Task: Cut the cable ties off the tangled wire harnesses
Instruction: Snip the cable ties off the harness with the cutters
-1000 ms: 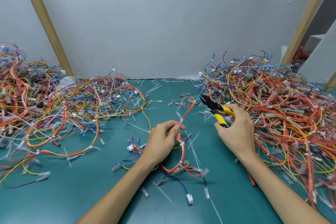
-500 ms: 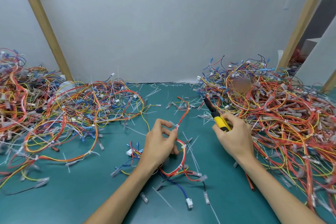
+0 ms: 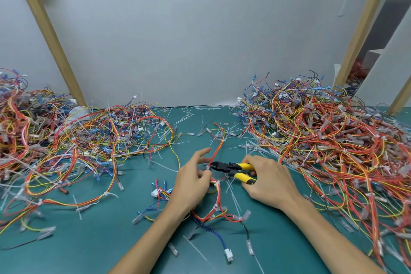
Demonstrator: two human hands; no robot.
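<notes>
Left hand (image 3: 191, 181) pinches the harness (image 3: 219, 147) beside its cable tie (image 3: 208, 168); right hand (image 3: 270, 181) grips cutters (image 3: 233, 168) pointing leftward at it.

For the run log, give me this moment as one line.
left hand: pinches harness | right hand: grips cutters, tips at harness | step: cut pending

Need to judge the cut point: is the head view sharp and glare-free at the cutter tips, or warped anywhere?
Head view: even light, no glare on the green mat; centre is sharp, the cutters and the wire harness at their tips read clearly; the wooden posts lean outward, probably wide-angle distortion; the wire piles soften toward the edges.
</notes>
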